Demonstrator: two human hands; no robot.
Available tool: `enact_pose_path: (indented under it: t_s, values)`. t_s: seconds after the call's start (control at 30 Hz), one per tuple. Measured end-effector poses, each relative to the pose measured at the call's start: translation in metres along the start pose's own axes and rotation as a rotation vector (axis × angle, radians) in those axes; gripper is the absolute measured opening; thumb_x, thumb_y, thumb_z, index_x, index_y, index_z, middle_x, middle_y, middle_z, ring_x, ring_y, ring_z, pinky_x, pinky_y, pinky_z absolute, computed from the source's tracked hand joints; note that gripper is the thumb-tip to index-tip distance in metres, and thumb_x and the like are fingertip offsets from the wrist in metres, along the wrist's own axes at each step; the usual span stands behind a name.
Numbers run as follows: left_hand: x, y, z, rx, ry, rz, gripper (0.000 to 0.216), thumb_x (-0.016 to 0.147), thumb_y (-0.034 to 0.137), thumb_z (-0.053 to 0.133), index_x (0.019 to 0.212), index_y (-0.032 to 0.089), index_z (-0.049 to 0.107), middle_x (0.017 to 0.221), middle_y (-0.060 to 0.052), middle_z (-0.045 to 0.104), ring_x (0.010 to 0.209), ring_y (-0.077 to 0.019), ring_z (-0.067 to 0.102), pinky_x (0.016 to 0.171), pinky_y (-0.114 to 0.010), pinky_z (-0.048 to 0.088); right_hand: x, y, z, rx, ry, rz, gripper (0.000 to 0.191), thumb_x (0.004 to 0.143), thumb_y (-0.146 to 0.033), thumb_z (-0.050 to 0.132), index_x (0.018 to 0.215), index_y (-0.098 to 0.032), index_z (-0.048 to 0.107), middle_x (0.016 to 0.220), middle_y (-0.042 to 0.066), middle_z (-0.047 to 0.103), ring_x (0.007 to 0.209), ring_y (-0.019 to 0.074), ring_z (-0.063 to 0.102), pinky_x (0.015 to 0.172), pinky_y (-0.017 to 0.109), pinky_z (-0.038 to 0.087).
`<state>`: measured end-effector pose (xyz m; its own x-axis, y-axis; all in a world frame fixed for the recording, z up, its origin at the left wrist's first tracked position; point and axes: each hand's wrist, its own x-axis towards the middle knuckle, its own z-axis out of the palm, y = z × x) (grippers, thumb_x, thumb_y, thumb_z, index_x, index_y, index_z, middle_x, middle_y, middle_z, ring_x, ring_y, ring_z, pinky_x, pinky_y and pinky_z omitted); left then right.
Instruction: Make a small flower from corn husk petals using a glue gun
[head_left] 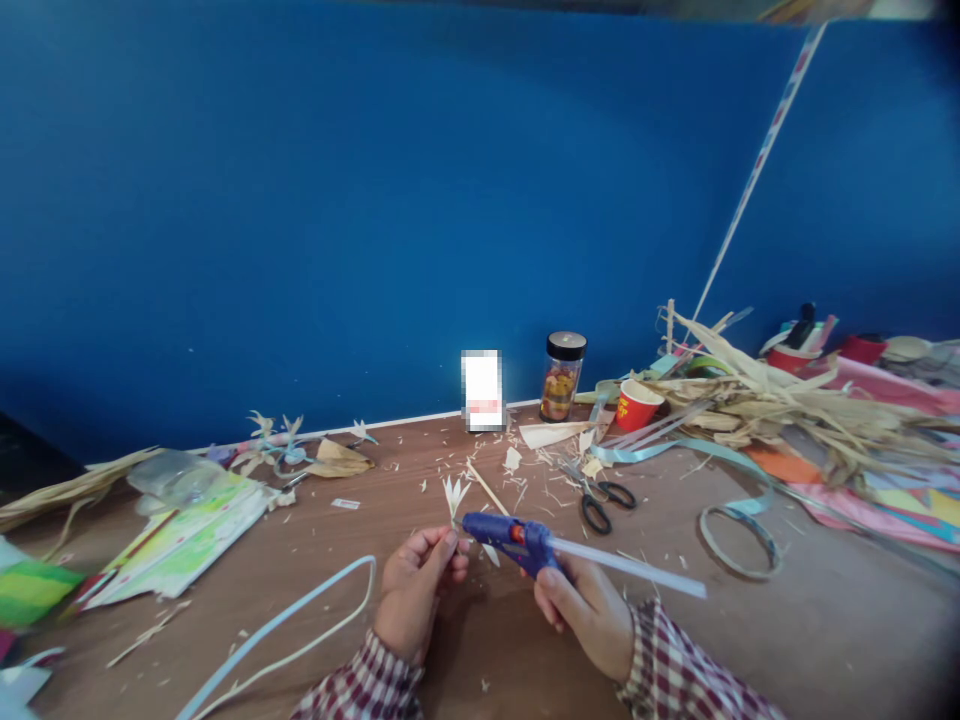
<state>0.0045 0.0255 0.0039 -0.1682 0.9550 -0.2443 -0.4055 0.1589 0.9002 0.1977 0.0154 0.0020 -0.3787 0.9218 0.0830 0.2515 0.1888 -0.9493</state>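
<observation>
My left hand [424,578] pinches the base of a small pale flower of thin pointed petals [454,498], apparently cut from corn husk. In my right hand [589,605] is a blue hot glue gun [514,538], gripped by its handle. A long clear glue stick [637,568] sticks out of its back end. The gun's nozzle points left and is right at the flower's base; whether it touches cannot be made out. A loose pale petal [491,555] shows just below the gun. Beyond the flower lies a thin pale stick [487,487].
Black-handled scissors [598,508], a light blue ribbon roll [740,540], a red paper cup [638,405] and a lidded jar [562,378] stand or lie beyond my right hand. Dried husks [750,400] heap at right. A painted sheet [180,545] and a blue-white strip [281,615] lie left.
</observation>
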Motion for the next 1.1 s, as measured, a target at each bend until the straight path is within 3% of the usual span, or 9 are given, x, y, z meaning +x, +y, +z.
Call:
enact_pose_path:
  t_s: [1.1]
  values:
    - [0.001,-0.002,0.000,0.003,-0.001,-0.005,0.021,0.064,0.027,0.068,0.074,0.010,0.060,0.064,-0.003,0.064,0.051,-0.0070,0.054,0.049,-0.017,0.045,0.000,-0.011,-0.001,-0.105,0.024,-0.012,0.043,0.085,-0.050,0.029,0.065,-0.016,0.047,0.051,-0.002,0.046,0.046,0.0092,0.045,0.048,0.021,0.035]
